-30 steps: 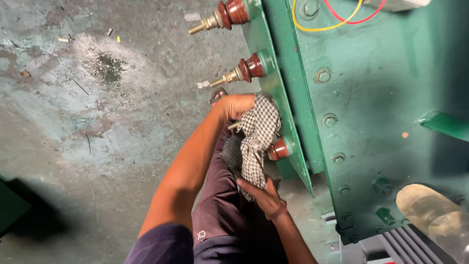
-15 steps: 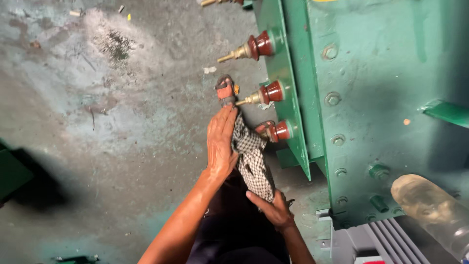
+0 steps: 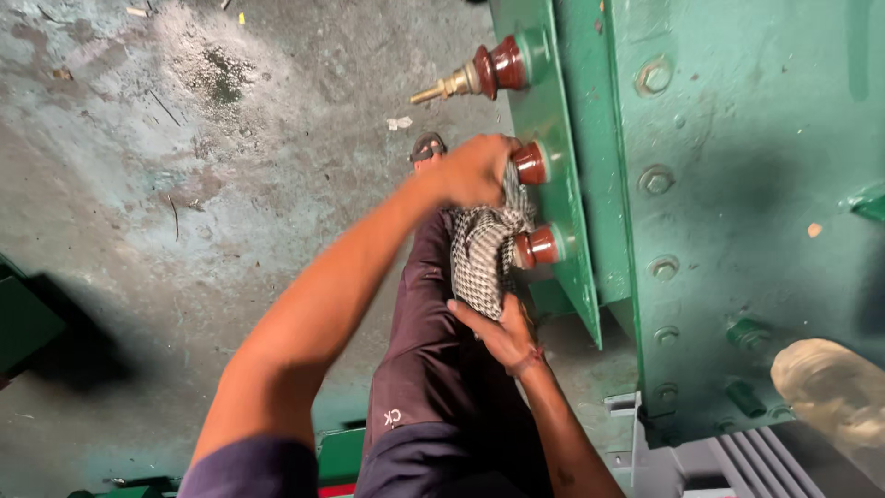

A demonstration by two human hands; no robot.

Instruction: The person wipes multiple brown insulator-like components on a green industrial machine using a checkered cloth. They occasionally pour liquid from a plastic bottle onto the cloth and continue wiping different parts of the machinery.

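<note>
A black-and-white checked cloth (image 3: 479, 258) hangs across the side of a green metal tank (image 3: 737, 184). My left hand (image 3: 475, 168) grips its upper end and presses it around the middle brown bushing (image 3: 530, 162). My right hand (image 3: 498, 334) holds the cloth's lower end, just below the lowest brown bushing (image 3: 537, 247). The top bushing (image 3: 493, 69), with its brass stud, is bare. The cloth hides the studs of the two lower bushings.
The stained concrete floor (image 3: 184, 184) lies to the left, with small debris. My leg in dark trousers (image 3: 424, 369) and a sandalled foot (image 3: 428, 146) stand next to the tank. Grey cooling fins (image 3: 701, 461) are at the bottom right. A dark green object (image 3: 23, 323) sits at the left edge.
My left hand has moved up with the cloth from the lowest bushing to the middle one. My right hand has kept hold of the lower end.
</note>
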